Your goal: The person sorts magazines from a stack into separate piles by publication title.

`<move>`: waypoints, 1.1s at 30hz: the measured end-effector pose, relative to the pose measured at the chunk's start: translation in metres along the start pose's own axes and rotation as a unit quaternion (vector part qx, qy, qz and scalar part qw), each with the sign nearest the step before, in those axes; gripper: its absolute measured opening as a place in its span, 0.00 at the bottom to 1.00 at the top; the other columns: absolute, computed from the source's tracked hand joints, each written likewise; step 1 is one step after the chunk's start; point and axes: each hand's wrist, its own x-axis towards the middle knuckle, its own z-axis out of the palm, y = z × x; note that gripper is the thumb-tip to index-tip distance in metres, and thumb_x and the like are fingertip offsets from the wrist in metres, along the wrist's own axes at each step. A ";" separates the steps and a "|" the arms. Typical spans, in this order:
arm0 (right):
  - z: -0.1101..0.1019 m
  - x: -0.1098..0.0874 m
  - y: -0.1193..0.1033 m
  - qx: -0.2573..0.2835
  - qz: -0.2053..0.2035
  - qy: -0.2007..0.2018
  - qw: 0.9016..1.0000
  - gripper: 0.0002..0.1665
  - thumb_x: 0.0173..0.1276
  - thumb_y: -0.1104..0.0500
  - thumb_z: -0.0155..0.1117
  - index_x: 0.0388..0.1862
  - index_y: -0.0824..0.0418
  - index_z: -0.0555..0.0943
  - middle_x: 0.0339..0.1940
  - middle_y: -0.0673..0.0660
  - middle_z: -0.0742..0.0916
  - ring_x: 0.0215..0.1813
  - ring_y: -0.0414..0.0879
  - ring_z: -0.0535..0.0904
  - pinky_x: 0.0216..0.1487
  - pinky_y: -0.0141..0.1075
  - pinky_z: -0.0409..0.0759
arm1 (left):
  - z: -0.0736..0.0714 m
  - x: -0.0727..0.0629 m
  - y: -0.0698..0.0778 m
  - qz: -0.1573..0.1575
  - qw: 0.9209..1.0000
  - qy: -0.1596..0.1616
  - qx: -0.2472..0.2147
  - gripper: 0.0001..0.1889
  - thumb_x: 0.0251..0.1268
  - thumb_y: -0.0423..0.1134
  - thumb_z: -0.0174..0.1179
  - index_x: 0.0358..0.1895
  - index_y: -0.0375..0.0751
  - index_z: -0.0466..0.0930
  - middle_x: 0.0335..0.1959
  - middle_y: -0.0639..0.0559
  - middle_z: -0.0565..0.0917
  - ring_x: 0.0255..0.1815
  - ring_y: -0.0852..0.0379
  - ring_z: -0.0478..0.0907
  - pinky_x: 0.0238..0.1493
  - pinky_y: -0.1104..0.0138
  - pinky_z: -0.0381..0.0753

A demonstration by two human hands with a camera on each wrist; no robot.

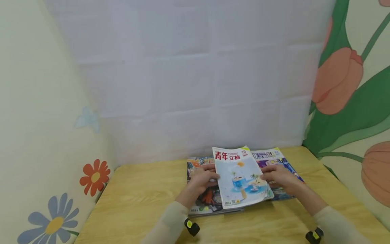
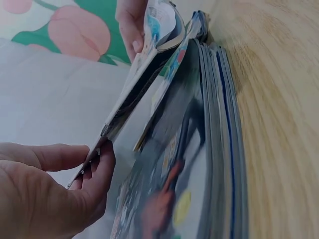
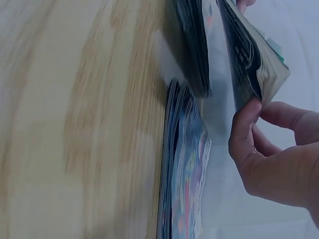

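A magazine (image 1: 240,183) with a pale blue cover and red title is held up between both hands, above two stacks of magazines. My left hand (image 1: 201,178) pinches its left edge, thumb on the cover and fingers beneath, as the left wrist view shows. At the opposite edge my right hand (image 1: 280,177) pinches it; in the right wrist view its pages (image 3: 271,74) bulge at that corner. Under the left side lies a stack of dark-covered magazines (image 1: 210,200). To the right, partly hidden by my right hand, is a purple-covered stack (image 1: 281,162).
The stacks lie on a wood-grain table (image 1: 140,193). Behind it hangs a creased white cloth (image 1: 182,84). Walls painted with flowers stand at the left and right, including a red flower (image 1: 95,177) close to the table's left edge.
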 end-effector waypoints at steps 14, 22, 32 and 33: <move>-0.069 -0.011 0.019 -0.007 0.014 0.030 0.999 0.37 0.72 0.61 0.64 0.71 0.80 0.63 0.54 0.67 0.83 0.47 0.50 0.82 0.46 0.46 0.84 | 0.068 0.034 -0.019 -0.012 0.999 -0.037 -0.017 0.30 0.61 0.20 0.64 0.68 0.26 0.70 0.52 0.38 0.83 0.48 0.42 0.84 0.46 0.54 0.86; -0.107 -0.016 0.038 -0.005 0.026 0.032 0.999 0.38 0.74 0.58 0.63 0.71 0.82 0.63 0.54 0.64 0.85 0.50 0.49 0.82 0.49 0.44 0.83 | 0.108 0.058 -0.027 -0.049 0.997 -0.033 -0.050 0.24 0.59 0.17 0.64 0.61 0.25 0.75 0.44 0.37 0.84 0.44 0.43 0.85 0.44 0.56 0.86; -0.132 -0.006 0.045 0.022 0.045 0.032 0.998 0.41 0.75 0.60 0.62 0.76 0.80 0.56 0.50 0.57 0.86 0.47 0.44 0.83 0.47 0.41 0.84 | 0.142 0.076 -0.031 -0.059 0.998 0.030 -0.006 0.17 0.54 0.14 0.64 0.47 0.29 0.79 0.33 0.40 0.83 0.32 0.49 0.83 0.37 0.57 0.88; -0.133 -0.005 0.045 0.027 0.048 0.030 0.998 0.41 0.75 0.60 0.62 0.76 0.80 0.56 0.49 0.56 0.87 0.46 0.43 0.83 0.47 0.41 0.83 | 0.143 0.077 -0.030 -0.059 0.998 0.038 0.000 0.17 0.54 0.13 0.64 0.46 0.29 0.79 0.33 0.40 0.83 0.31 0.49 0.83 0.36 0.57 0.88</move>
